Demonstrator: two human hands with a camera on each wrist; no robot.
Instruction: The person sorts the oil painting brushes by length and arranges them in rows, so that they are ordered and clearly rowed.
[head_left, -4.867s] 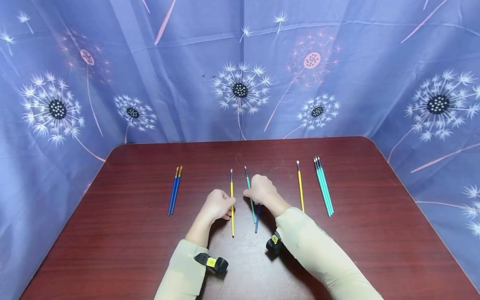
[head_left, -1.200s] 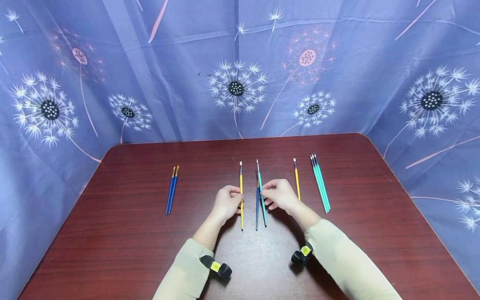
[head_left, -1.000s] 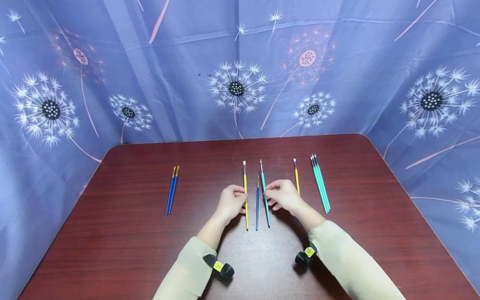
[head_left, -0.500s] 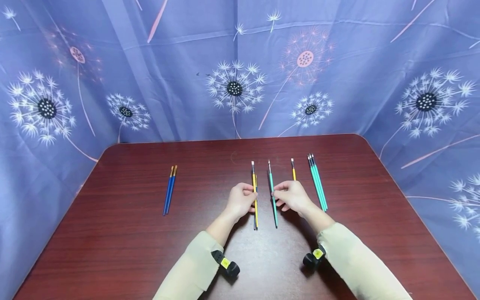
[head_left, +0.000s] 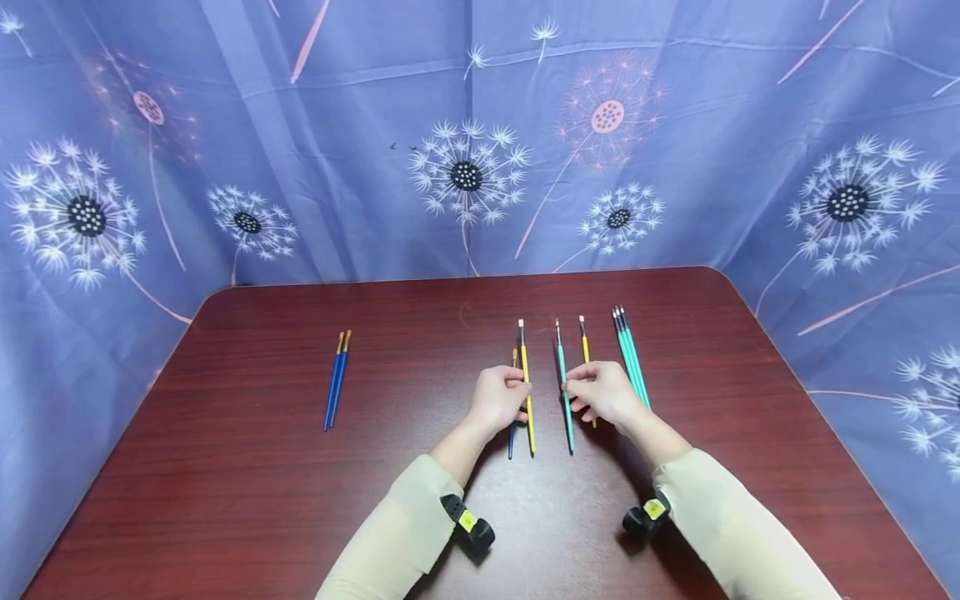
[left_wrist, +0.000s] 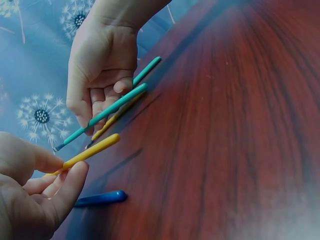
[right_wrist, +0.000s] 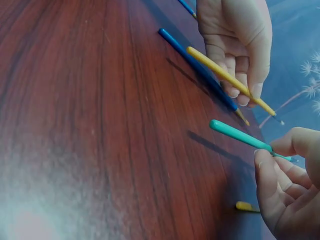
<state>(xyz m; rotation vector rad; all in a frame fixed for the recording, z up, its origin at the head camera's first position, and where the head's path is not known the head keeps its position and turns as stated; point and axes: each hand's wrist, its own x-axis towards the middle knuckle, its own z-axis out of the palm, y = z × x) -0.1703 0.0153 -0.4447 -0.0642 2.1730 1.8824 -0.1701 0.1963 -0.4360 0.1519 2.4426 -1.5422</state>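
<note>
My left hand (head_left: 497, 402) pinches a yellow paintbrush (head_left: 530, 429) between thumb and fingers, and in the left wrist view its handle end (left_wrist: 102, 145) is raised off the table. A teal paintbrush (head_left: 567, 425) is held the same way by my right hand (head_left: 606, 393), with its shadow apart from it in the right wrist view. Under the left hand a blue paintbrush (head_left: 512, 443) lies on the table, its middle hidden. A second yellow paintbrush (head_left: 586, 348) lies beneath the right hand, partly covered by the fingers.
Several teal paintbrushes (head_left: 631, 358) lie side by side to the right, their lower ends hidden by the right wrist. Two blue paintbrushes (head_left: 337, 387) rest together at the left. A dandelion-patterned curtain (head_left: 360, 167) hangs behind the dark red table (head_left: 247, 467).
Both hands have moved right with their brushes. The yellow brush has passed over the lying blue brush to its right side; the teal brush has come closer to the lying yellow one.
</note>
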